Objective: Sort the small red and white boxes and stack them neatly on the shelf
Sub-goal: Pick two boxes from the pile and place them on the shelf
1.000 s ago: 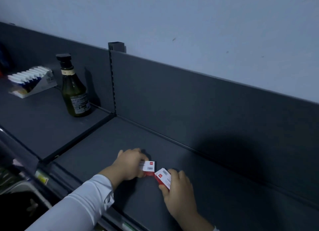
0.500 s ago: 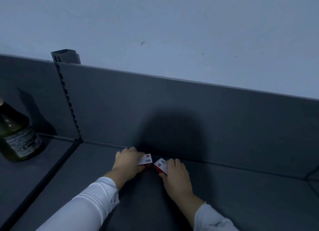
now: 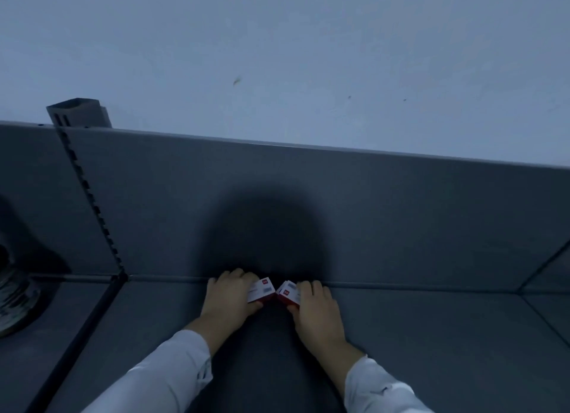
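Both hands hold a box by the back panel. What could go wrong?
The left box and right box are angled toward each other; if the left hand and right hand press them together, they may end skewed, not flush. The dark shadow over them makes alignment hard to judge.

No word or number can be read anywhere. The left box (image 3: 261,289), gripped in the left hand (image 3: 229,295), has a small red square with a white mark on its white face. Beside the square is a grey barcode-like patch, and both are too blurred to make out. The right box (image 3: 288,293), gripped in the right hand (image 3: 316,307), shows the same red square and grey patch, equally illegible. At the left edge, the bottle (image 3: 15,301) has a label with rows of fine print, smeared beyond reading.
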A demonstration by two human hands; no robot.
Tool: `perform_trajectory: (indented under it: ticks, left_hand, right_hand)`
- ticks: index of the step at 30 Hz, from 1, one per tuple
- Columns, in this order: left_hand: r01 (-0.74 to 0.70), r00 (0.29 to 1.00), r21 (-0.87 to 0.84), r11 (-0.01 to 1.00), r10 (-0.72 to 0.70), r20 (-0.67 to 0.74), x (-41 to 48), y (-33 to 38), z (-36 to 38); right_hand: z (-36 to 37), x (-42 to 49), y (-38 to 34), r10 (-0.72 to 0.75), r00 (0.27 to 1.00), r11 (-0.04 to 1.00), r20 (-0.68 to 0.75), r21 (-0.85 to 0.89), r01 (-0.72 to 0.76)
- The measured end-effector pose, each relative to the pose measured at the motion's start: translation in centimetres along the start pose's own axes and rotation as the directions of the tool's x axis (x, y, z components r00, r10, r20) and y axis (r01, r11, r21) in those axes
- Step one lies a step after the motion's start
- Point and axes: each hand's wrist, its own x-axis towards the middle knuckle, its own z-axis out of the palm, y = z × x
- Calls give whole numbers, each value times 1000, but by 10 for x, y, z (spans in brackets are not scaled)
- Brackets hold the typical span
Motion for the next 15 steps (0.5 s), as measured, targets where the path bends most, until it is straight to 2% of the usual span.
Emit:
perform_trajectory:
  ticks: [11,15]
  left_hand:
    - [-33,999,-7,999,33,25,-4,8,-6]
    - [-23,997,-78,997,18,-73,-13,11,-9]
  right_hand:
    - [-11,-4,-4,73,993,997,91,16,-74]
    - [-21,-15,7,69,997,995,43,73,-72]
